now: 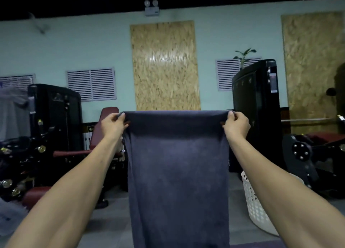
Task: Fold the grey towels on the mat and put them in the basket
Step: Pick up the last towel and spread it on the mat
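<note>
Gym room: pale green wall (56,48) with chipboard panels (165,65), black weight machines (54,117) at 9 and 3 o'clock, grey floor (115,210). White perforated plastic basket (255,206) on the floor at 4 o'clock. Dark grey towel (177,173) hangs dead centre, top edge stretched level. Left hand (113,125) pinches its top left corner, fingers curled; right hand (236,125) pinches the top right corner likewise.

I've got both arms stretched forward, left hand (113,123) and right hand (236,124) each pinching a top corner of the towel (177,163).
</note>
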### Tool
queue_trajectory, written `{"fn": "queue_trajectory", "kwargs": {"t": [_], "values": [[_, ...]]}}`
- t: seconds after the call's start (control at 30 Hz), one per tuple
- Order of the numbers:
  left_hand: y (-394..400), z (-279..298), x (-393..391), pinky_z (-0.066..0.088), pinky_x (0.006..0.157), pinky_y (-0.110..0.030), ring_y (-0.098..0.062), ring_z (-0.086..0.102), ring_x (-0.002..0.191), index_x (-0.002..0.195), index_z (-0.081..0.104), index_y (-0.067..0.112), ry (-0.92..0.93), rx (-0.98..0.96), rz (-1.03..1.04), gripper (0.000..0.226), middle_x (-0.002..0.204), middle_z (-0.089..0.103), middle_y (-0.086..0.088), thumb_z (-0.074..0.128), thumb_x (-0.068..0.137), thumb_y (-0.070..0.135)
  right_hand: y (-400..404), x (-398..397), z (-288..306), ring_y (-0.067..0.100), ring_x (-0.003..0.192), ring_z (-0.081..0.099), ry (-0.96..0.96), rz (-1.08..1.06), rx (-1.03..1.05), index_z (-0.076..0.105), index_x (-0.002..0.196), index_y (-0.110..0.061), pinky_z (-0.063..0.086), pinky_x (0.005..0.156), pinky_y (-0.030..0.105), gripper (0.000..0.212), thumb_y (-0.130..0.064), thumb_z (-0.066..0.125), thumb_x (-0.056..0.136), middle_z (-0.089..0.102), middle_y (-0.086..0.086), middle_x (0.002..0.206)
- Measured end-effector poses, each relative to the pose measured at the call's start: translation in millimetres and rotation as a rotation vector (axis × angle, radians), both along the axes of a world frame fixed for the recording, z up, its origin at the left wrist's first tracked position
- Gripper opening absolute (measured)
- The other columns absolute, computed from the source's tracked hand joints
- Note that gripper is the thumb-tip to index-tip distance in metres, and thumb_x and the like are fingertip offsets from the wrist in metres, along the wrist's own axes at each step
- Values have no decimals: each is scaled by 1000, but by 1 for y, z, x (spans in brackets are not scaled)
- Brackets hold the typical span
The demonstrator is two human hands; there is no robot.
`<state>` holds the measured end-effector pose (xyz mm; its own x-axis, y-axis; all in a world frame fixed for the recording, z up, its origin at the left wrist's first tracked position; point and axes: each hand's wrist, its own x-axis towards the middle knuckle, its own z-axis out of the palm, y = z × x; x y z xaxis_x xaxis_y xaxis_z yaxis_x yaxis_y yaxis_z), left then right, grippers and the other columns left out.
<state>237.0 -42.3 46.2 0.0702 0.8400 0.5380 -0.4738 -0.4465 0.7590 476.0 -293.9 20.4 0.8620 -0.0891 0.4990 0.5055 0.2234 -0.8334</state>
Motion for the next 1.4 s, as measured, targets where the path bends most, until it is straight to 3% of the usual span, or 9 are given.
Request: {"fn": "queue_trajectory", "kwargs": {"t": [0.13, 0.33, 0.43, 0.53, 0.7, 0.87, 1.07, 1.3, 1.4], "values": [[-8, 6, 0, 52, 50, -17, -10, 59, 53, 90, 62, 7, -39, -16, 6, 6, 73, 61, -2, 63, 91, 12, 0, -10, 12, 30, 97, 63, -17, -35, 106, 68, 103, -9, 51, 91, 37, 27, -27, 48, 98, 69, 12, 102], [-18, 19, 12, 36, 45, -24, -15, 42, 49, 57, 54, 15, -161, -56, 59, 22, 57, 48, -2, 68, 75, 12, 21, -23, 21, 23, 93, 59, -93, -90, 107, 69, 99, -7, 35, 75, 20, 27, -26, 49, 97, 69, 10, 100], [2, 4, 32, 35, 51, -28, -17, 42, 55, 53, 55, 17, 27, -90, 124, 21, 58, 49, -4, 70, 68, 17, 46, -9, 13, 24, 92, 56, -7, -28, -14, 69, 93, -6, 36, 73, 23, 27, -25, 50, 96, 67, 10, 96], [41, -30, 52, 49, 60, -31, -24, 57, 60, 60, 63, 15, 298, -160, 194, 15, 59, 59, -5, 70, 71, 24, 78, 18, -8, 24, 85, 57, 157, 86, -126, 70, 97, -7, 47, 77, 28, 25, -25, 52, 96, 62, 6, 90], [114, -60, 97, 58, 81, -42, -28, 69, 83, 68, 62, 18, 438, -181, 104, 18, 92, 68, -13, 62, 79, 31, 134, 66, -34, 33, 99, 65, 307, 271, -153, 65, 105, -9, 53, 91, 42, 25, -27, 53, 92, 68, 13, 104], [176, -34, 143, 54, 89, -49, -29, 67, 91, 72, 57, 23, 299, -98, 10, 19, 93, 68, -12, 57, 77, 41, 177, 96, -9, 28, 95, 65, 211, 392, -20, 61, 90, -16, 54, 89, 41, 16, -26, 49, 94, 67, 11, 99], [163, 10, 149, 50, 88, -42, -25, 57, 86, 80, 53, 16, 19, -41, -132, 17, 82, 59, -8, 53, 97, 16, 202, 122, 26, 24, 82, 60, 140, 457, 153, 58, 80, -19, 51, 78, 38, 18, -24, 49, 95, 62, 7, 84], [126, 0, 109, 54, 83, -35, -24, 59, 83, 83, 53, 11, 18, 64, -160, 16, 84, 57, -9, 50, 98, 9, 190, 89, 21, 16, 83, 60, 49, 417, 121, 58, 83, -20, 51, 78, 31, 17, -23, 50, 98, 62, -1, 84], [95, -30, 82, 54, 84, -44, -26, 63, 83, 81, 59, 18, 156, 107, -123, 14, 82, 63, -8, 57, 95, 19, 172, 56, -5, 10, 77, 58, -1, 404, 74, 60, 89, -14, 47, 70, 23, 13, -22, 53, 97, 60, -5, 79]]}}
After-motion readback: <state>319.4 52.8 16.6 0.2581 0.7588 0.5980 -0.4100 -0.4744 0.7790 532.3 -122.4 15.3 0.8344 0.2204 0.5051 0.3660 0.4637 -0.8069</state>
